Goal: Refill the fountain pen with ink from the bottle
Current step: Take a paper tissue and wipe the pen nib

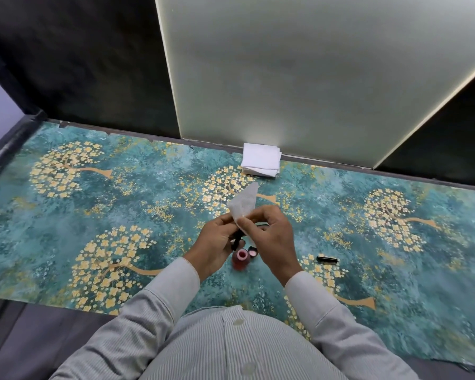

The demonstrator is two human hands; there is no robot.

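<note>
Fountain pen: slim, black, mostly hidden, pinched in left hand above open ink bottle. Right hand pressing crinkled white tissue around it. Black cap on teal floral mat. Folded napkins behind.

No readable text, labels or numbers.

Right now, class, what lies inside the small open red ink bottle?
The open red ink bottle shows a pink-rimmed mouth with red colour inside; its level cannot be judged.
</note>
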